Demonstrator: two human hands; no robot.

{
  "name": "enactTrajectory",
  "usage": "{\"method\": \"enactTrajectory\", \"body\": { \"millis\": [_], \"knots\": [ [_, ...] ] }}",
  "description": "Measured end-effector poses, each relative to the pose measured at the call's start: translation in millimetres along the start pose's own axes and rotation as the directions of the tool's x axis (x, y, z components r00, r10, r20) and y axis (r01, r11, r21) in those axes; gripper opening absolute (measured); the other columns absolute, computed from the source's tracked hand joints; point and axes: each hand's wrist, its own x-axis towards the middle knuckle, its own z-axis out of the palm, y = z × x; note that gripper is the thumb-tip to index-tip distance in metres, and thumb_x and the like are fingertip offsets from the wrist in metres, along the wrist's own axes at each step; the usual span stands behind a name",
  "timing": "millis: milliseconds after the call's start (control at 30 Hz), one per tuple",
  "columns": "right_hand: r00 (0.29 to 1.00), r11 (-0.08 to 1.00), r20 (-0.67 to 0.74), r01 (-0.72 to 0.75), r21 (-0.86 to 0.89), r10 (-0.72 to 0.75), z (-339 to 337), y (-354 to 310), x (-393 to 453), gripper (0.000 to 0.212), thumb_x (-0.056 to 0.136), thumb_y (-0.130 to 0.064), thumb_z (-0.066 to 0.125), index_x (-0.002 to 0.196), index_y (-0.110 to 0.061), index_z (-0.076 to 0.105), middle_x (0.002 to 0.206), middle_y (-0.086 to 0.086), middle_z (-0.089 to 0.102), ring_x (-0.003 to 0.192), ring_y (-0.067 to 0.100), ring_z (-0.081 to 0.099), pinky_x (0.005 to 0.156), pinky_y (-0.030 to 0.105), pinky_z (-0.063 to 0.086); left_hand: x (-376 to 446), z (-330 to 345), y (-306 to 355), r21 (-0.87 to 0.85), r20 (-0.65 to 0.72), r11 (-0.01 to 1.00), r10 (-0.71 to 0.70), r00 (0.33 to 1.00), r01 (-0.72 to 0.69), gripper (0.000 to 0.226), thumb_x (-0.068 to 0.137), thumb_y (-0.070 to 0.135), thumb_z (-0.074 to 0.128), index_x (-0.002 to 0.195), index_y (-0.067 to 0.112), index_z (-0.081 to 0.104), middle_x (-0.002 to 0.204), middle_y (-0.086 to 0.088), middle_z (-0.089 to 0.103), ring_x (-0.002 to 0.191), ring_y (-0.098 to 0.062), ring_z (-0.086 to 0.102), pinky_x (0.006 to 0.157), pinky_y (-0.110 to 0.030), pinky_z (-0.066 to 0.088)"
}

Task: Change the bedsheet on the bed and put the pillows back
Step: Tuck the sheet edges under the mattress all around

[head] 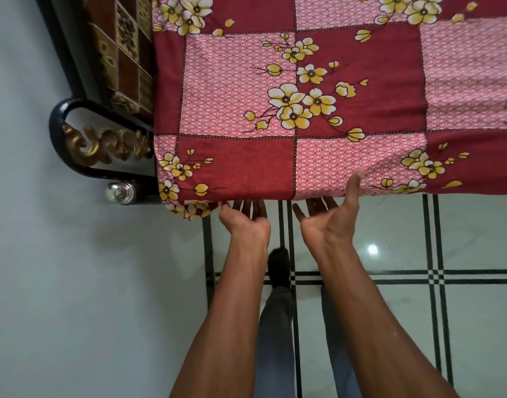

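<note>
A red and pink patchwork bedsheet with yellow flowers [304, 96] covers the bed. At its near edge, the right hand [330, 219] is spread palm-up, thumb on the sheet; the left hand [245, 222] reaches fingers under that edge, grip unclear.

The bedsheet [304, 110] was matt printed cloth, smooth with faint creases. The bed frame [60, 122] looked like glossy black lacquer with gilded carved trim and a shiny chrome knob [120, 193]. The floor [390, 239] was glossy polished tile.
</note>
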Motion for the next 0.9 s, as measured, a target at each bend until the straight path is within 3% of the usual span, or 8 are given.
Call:
{"method": "enactTrajectory", "body": {
  "millis": [67, 233, 400, 500, 600, 733, 833, 900],
  "knots": [
    [0.999, 0.997, 0.031, -0.008, -0.071, 0.010, 4, -3, 4, 0.061, 0.088, -0.048, 0.076, 0.138, -0.018, 0.058, 0.130, 0.011, 0.069, 0.118, 0.027, 0.068, 0.101, 0.049, 0.055, -3, -4, 7, -0.033, 0.110, 0.999, 0.026, 0.994, -0.023, 0.037, 0.104, 0.043, 0.048, 0.107, 0.011, 0.067, 0.104, -0.012, 0.067, 0.098, -0.027, 0.065, 0.102, -0.045, 0.055],
    [0.999, 0.999, 0.041, -0.035, 0.026, 0.034, 0, 2, 23, 0.063, 0.085, -0.036, 0.081, 0.140, -0.013, 0.059, 0.135, 0.013, 0.066, 0.122, 0.030, 0.066, 0.102, 0.055, 0.053, 30, -7, 54, -0.021, 0.260, 0.999, 0.037, 0.965, -0.032, 0.049, 0.102, 0.051, 0.042, 0.132, 0.018, 0.063, 0.130, -0.017, 0.066, 0.119, -0.036, 0.064, 0.098, -0.057, 0.054],
    [1.000, 1.000, 0.031, 0.006, 0.009, -0.007, -1, 10, 28, 0.073, 0.084, -0.047, 0.080, 0.144, -0.016, 0.053, 0.138, 0.012, 0.064, 0.124, 0.027, 0.065, 0.102, 0.056, 0.053, 45, -47, 82, 0.536, 0.039, 0.842, 0.052, 0.998, -0.065, 0.027, 0.105, 0.026, 0.052, 0.097, 0.005, 0.067, 0.099, -0.018, 0.073, 0.085, -0.026, 0.070, 0.075, -0.038, 0.061],
    [0.998, 0.998, 0.049, 0.033, -0.049, -0.031, 3, 6, 28, 0.063, 0.091, -0.047, 0.073, 0.144, -0.019, 0.053, 0.136, 0.011, 0.065, 0.124, 0.027, 0.064, 0.101, 0.055, 0.054, 43, -64, 79, 0.424, -0.031, 0.896, 0.160, 0.987, -0.132, 0.013, 0.101, 0.007, 0.055, 0.094, 0.006, 0.066, 0.082, -0.010, 0.065, 0.070, -0.018, 0.064, 0.063, -0.029, 0.057],
    [0.999, 0.997, 0.051, 0.010, -0.082, -0.006, 3, 1, 28, 0.063, 0.089, -0.048, 0.075, 0.143, -0.021, 0.055, 0.135, 0.011, 0.066, 0.123, 0.026, 0.065, 0.100, 0.055, 0.055, 33, -60, 75, 0.178, 0.107, 0.951, 0.238, 0.965, -0.254, 0.027, 0.107, 0.021, 0.047, 0.119, 0.008, 0.068, 0.106, -0.012, 0.070, 0.097, -0.022, 0.068, 0.078, -0.036, 0.059],
    [0.999, 0.990, -0.034, -0.031, -0.137, 0.027, 3, -1, 23, 0.063, 0.082, -0.054, 0.079, 0.131, -0.019, 0.061, 0.129, 0.009, 0.068, 0.119, 0.025, 0.065, 0.100, 0.051, 0.056, 38, -24, 95, -0.020, 0.238, 0.983, 0.181, 0.954, -0.182, 0.047, 0.107, 0.043, 0.033, 0.133, 0.018, 0.063, 0.132, -0.018, 0.065, 0.123, -0.034, 0.062, 0.105, -0.052, 0.050],
    [0.998, 0.984, -0.065, -0.005, -0.180, -0.007, -1, -2, 19, 0.052, 0.082, -0.051, 0.081, 0.118, -0.017, 0.063, 0.124, 0.010, 0.070, 0.112, 0.025, 0.070, 0.099, 0.046, 0.058, 49, -19, 96, 0.256, 0.152, 0.937, 0.202, 0.967, -0.236, 0.054, 0.107, 0.050, 0.030, 0.134, 0.017, 0.063, 0.121, -0.016, 0.069, 0.112, -0.032, 0.067, 0.084, -0.046, 0.061],
    [0.992, 0.903, -0.083, 0.053, -0.426, -0.098, -14, -7, 17, 0.051, 0.080, -0.053, 0.082, 0.112, -0.016, 0.066, 0.118, 0.009, 0.074, 0.107, 0.022, 0.073, 0.098, 0.042, 0.058, 44, -43, 81, 0.555, -0.001, 0.797, 0.288, 0.958, -0.239, 0.058, 0.107, 0.054, 0.036, 0.128, 0.006, 0.060, 0.102, -0.015, 0.071, 0.095, -0.028, 0.070, 0.067, -0.038, 0.062]
  ]
}}
